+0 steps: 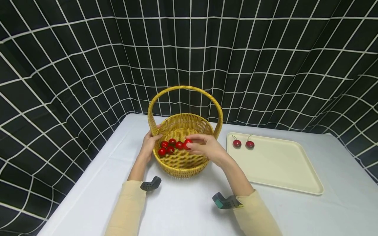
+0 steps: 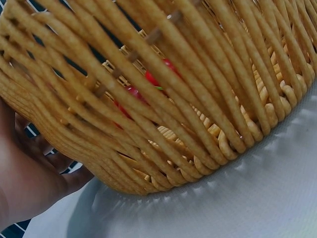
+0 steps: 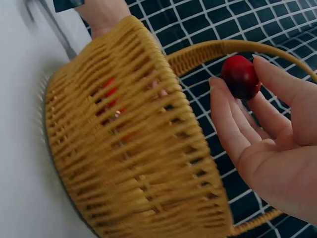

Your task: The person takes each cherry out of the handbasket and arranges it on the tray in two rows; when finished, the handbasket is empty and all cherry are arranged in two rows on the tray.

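Note:
A yellow woven basket (image 1: 181,171) with a tall arched handle stands on the table. My left hand (image 1: 149,145) holds its left rim by the foot of the handle, thumb over the edge; the left wrist view shows that hand (image 2: 29,173) against the basket's outer side. Between thumb and fingertips, my right hand (image 1: 210,150) pinches a dark red cherry (image 3: 240,77) above the right part of the basket. Several red cherries (image 1: 170,149) lie inside, towards the left. In the right wrist view they are partly hidden by the weave.
Right of the basket lies a cream tray (image 1: 277,164). Two stemmed cherries, a left one (image 1: 237,143) and a right one (image 1: 249,144), sit near its back left corner. White cloth (image 1: 180,206) covers the table, and a black gridded curtain (image 1: 189,59) hangs behind.

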A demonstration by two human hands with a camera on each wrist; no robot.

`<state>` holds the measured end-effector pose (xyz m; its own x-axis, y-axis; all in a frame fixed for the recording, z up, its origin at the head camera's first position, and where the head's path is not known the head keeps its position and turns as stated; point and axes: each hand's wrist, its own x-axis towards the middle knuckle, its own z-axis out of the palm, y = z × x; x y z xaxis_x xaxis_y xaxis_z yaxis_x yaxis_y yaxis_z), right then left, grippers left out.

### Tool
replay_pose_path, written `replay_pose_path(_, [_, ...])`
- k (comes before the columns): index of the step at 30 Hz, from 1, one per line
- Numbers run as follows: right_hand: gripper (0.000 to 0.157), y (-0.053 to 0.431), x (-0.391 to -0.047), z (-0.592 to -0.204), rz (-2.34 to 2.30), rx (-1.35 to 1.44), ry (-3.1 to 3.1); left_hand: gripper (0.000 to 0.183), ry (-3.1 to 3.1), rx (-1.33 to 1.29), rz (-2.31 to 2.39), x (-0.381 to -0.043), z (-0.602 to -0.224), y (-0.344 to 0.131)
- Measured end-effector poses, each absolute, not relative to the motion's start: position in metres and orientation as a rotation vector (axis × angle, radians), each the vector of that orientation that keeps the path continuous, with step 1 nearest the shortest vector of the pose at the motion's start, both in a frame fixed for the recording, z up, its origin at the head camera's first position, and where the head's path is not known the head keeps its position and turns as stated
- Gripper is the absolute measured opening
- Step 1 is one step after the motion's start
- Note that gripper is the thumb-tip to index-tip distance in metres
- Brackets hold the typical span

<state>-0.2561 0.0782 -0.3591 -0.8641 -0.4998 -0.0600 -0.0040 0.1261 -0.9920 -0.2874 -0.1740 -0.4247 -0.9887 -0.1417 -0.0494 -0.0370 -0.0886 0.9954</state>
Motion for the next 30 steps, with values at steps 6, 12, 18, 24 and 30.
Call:
replay_pose_path(6, [0.044, 0.097, -0.256, -0.350, -1.770, -0.509, 2.070, 0.051, -2.081, 0.210, -2.260, -0.287, -0.424, -0.174])
replay_pose_path(12, [0.048, 0.119, -0.257, -0.344, -1.787, -0.495, 2.100, 0.051, -2.075, 0.220, -2.290, -0.286, -0.421, -0.175])
replay_pose_path(18, [0.046, 0.144, -0.257, -0.337, -1.889, -0.479, 2.106, 0.051, -2.090, 0.228, -2.294, -0.276, -0.405, -0.172])
replay_pose_path(24, [0.035, 0.183, -0.258, -0.326, -2.118, -0.438, 2.044, 0.051, -2.072, 0.208, -2.281, -0.288, -0.425, -0.175])
replay_pose_path(30, [0.021, 0.212, -0.259, -0.324, -2.378, -0.453, 1.881, 0.051, -2.089, 0.215, -2.241, -0.288, -0.426, -0.175])
